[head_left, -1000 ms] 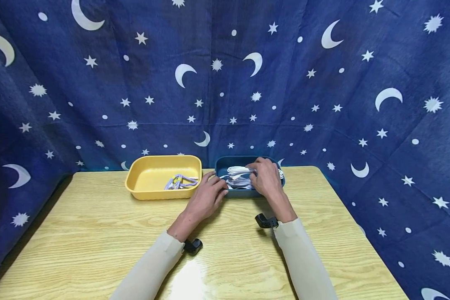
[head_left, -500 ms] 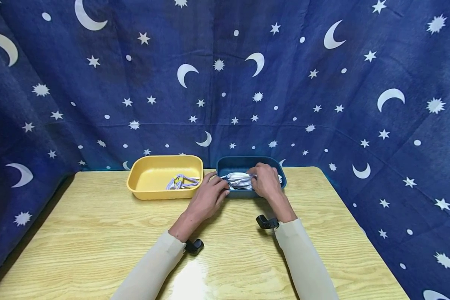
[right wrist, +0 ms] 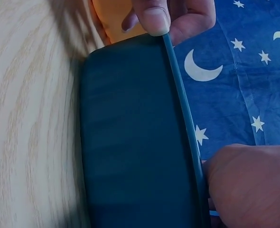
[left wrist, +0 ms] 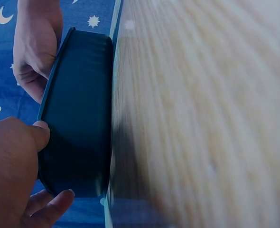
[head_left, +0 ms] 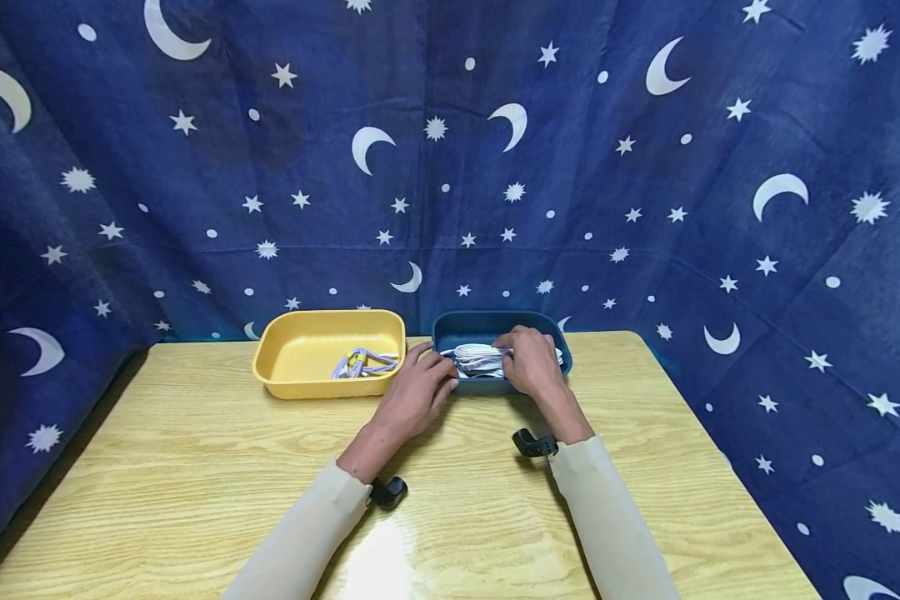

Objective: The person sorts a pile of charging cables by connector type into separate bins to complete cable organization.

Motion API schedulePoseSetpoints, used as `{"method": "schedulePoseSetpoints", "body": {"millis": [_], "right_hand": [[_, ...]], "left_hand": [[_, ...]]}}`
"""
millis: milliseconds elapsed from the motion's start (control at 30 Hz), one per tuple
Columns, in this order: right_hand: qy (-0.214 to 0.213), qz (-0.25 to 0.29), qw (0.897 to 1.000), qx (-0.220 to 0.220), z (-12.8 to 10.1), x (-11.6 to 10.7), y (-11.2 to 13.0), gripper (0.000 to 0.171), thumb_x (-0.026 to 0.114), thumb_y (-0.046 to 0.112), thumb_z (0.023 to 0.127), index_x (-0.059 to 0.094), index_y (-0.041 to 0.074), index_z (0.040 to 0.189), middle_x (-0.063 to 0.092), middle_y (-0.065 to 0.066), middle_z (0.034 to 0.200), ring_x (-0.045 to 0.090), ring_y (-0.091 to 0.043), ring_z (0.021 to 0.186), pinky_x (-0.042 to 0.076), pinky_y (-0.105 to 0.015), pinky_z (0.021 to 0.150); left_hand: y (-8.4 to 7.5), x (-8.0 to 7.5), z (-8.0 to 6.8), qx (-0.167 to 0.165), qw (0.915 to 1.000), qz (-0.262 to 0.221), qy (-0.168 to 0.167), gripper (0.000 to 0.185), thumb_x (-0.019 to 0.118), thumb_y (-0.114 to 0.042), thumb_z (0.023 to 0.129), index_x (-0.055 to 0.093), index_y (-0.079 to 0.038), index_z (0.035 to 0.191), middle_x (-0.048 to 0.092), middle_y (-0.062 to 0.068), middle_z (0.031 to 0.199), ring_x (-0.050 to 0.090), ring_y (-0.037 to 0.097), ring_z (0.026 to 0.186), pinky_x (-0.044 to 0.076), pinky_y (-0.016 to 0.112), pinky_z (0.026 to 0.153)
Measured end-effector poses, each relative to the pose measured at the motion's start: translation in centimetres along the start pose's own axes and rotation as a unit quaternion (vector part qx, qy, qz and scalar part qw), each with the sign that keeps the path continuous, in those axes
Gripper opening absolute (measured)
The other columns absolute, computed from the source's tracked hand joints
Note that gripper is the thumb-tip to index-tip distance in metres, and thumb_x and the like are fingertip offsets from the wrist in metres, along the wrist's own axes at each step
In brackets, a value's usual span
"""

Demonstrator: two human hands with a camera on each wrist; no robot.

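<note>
Star-print cloth (head_left: 450, 167) backs the wooden table (head_left: 195, 467). One cable bundle (head_left: 363, 362) already lies in the yellow tray (head_left: 270, 367); more cables (head_left: 476, 358) remain in the blue tray (head_left: 450, 329). Right hand (head_left: 528, 362) curls onto them; left hand (head_left: 416, 392), thumb on the blue rim, steadies it.

Bright, even overhead light; a white glare patch sits on the wooden table (head_left: 378, 554) at 6 o'clock. Soft shadows. Wide-angle bending at edges. Both wrist views blur the tabletop grain.
</note>
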State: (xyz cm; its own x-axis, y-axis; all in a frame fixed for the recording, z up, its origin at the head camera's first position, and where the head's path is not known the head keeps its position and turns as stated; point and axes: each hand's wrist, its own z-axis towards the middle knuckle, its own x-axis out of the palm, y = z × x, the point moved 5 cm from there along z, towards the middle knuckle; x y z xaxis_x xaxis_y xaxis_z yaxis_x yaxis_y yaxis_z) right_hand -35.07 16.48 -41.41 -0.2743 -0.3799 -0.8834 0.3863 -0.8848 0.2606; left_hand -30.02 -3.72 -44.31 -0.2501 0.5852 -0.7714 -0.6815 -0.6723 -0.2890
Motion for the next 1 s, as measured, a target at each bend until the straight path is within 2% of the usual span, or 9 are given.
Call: {"method": "schedulePoseSetpoints", "body": {"millis": [233,433,700,1000], "right_hand": [[0.005,0.004,1.0,0.012,-0.1,0.2,-0.2,0.029,0.066,-0.002,0.087,0.084,0.009,0.107,0.077,-0.013,0.11,0.069,-0.038,0.112,0.05,-0.058,0.09],[-0.006,0.008,1.0,0.003,-0.3,0.1,-0.3,0.026,0.067,0.002,0.087,0.084,0.009,0.106,0.077,-0.013,0.108,0.069,-0.038,0.109,0.05,-0.057,0.088],[-0.01,0.025,1.0,0.004,-0.7,0.0,-0.6,0.022,0.067,0.01,0.093,0.082,0.007,0.108,0.076,-0.014,0.11,0.068,-0.039,0.112,0.048,-0.059,0.093],[-0.04,0.038,0.998,-0.018,-1.8,-0.9,-0.4,0.017,0.07,0.011,0.095,0.08,0.004,0.107,0.075,-0.014,0.108,0.067,-0.037,0.109,0.047,-0.057,0.095]], "left_hand": [[0.0,0.0,0.0,-0.001,1.0,0.006,0.004,0.007,0.067,-0.023,0.106,0.069,-0.017,0.103,0.068,0.004,0.108,0.052,0.038,0.138,0.036,0.045,0.122],[0.0,0.0,0.0,0.006,1.0,0.005,-0.004,0.006,0.068,-0.021,0.105,0.069,-0.015,0.103,0.068,0.005,0.107,0.053,0.039,0.137,0.036,0.046,0.122],[-0.2,-0.1,0.0,0.008,0.9999,0.009,0.001,0.005,0.068,-0.02,0.105,0.069,-0.015,0.105,0.069,0.006,0.11,0.052,0.04,0.138,0.036,0.048,0.122],[0.0,-0.3,-0.1,0.002,0.9999,0.004,0.009,0.006,0.067,-0.019,0.106,0.071,-0.015,0.109,0.069,0.006,0.111,0.052,0.044,0.139,0.037,0.05,0.122]]}}
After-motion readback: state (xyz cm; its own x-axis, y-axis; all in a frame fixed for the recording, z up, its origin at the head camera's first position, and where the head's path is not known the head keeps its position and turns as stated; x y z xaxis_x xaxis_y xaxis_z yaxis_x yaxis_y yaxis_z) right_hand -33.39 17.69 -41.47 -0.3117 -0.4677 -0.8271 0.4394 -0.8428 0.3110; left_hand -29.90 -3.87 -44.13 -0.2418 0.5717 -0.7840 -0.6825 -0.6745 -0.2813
